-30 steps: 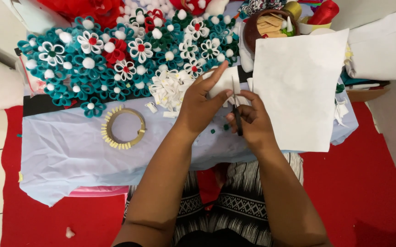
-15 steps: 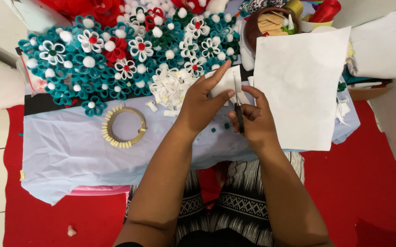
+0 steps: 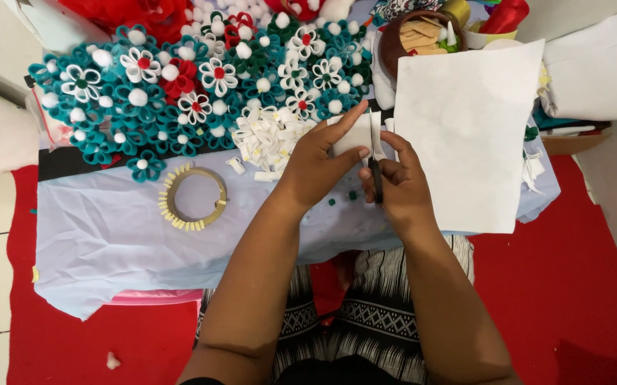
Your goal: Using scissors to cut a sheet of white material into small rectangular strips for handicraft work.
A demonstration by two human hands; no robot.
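Two hands meet over the middle of the table [image 3: 109,235], which is covered with a pale cloth. Our left hand [image 3: 315,167] pinches a small white piece [image 3: 351,134] between thumb and fingers. Our right hand [image 3: 401,182] is closed around scissors [image 3: 375,167], touching that piece. Just right lies a large white sheet [image 3: 465,135]. A yellow ring [image 3: 193,198] lies left. At the far edge we see teal flowers [image 3: 180,85].
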